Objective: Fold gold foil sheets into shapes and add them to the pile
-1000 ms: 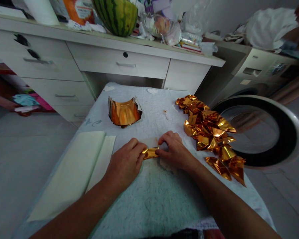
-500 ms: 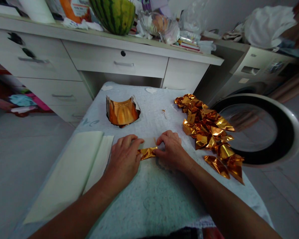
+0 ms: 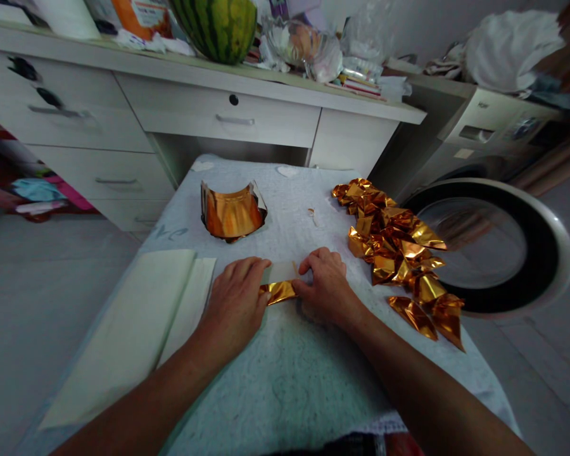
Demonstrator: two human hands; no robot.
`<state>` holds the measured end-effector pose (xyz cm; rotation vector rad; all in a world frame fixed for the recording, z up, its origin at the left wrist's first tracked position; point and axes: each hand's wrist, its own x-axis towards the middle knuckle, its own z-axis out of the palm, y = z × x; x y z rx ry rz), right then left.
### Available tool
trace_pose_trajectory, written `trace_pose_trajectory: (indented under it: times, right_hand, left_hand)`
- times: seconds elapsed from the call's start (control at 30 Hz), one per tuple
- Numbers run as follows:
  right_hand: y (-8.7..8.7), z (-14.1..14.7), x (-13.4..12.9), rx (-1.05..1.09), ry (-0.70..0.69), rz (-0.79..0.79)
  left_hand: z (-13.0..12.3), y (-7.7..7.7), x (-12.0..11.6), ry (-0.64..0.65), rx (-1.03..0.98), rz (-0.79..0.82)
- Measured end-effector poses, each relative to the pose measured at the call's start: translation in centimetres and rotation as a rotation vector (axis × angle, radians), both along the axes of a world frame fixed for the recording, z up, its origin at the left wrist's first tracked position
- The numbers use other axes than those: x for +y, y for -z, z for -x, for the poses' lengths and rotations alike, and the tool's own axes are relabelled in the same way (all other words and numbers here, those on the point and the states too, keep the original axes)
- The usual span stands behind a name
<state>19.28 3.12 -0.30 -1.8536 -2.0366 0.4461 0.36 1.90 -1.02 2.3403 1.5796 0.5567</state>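
Between my hands lies a small sheet of gold foil paper (image 3: 281,292), its near edge folded over into a shiny gold strip and its pale back showing beyond the fold. My left hand (image 3: 237,294) grips the strip's left end, thumb in front and fingers behind. At the right end, my right hand (image 3: 325,282) pinches the sheet between thumb and curled fingers. A curved stack of gold foil sheets (image 3: 234,214) stands behind my left hand. To the right is a heap of folded gold foil pieces (image 3: 399,244).
A pale cloth (image 3: 285,392) covers the table. Folded cream paper (image 3: 123,329) lies at the left, and a small scrap (image 3: 312,215) lies behind my hands. Beyond stand white drawers (image 3: 194,117), a watermelon (image 3: 218,28) on their counter, and a washing machine with its round door (image 3: 489,247) open.
My left fingers have shifted slightly back and left, showing more of the sheet's pale back. The right hand stays nearly in place. The view has moved slightly.
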Motion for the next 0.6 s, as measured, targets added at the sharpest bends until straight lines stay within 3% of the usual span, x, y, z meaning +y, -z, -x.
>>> trace_pose_trajectory:
  times: [0.43, 0.6]
  right_hand:
    - [-0.13, 0.39, -0.08, 0.114, -0.056, 0.023]
    - [-0.12, 0.28, -0.21, 0.035, -0.023, -0.003]
  left_hand:
    - [0.03, 0.23, 0.06, 0.007, -0.025, -0.007]
    - [0.08, 0.17, 0.09, 0.011, -0.045, 0.007]
